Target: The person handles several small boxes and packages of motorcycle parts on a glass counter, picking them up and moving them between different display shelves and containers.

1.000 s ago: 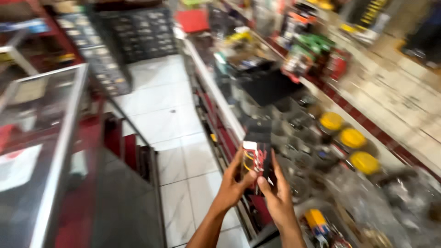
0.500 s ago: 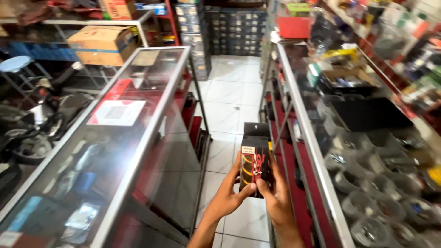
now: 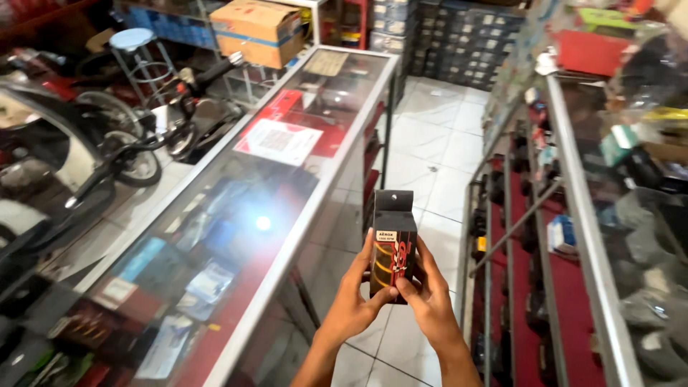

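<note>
Both hands are up in front of the chest, and between them sits a small black product box (image 3: 393, 244) with red and yellow swirls and a hang tab on top, held upright over the white tiled aisle (image 3: 430, 154). The left hand (image 3: 352, 301) wraps its fingers round the left edge, thumb pressed to the lower front; the right hand (image 3: 428, 297) closes on the right edge and bottom corner, thumb meeting the other at the base, so both are firmly shut on the pack with nothing else in them. What has changed is the view, not the grip: a second ago the box was against the crowded shelving on the right, with yellow-lidded jars close by, and half a second ago the head had swung to the aisle; now the glass display counter (image 3: 287, 236) fills the left side, with a red and white paper (image 3: 281, 136) on its top, a cardboard carton (image 3: 261, 29) beyond, a blue stool (image 3: 130, 39) and a parked motorcycle (image 3: 86, 154) outside it. The red-lined shelves (image 3: 566, 287) run down the right, just beside the right hand. The box has stayed in the same two-handed hold throughout, so it looks carried and inspected, front face towards the wearer, rather than set down anywhere.
</note>
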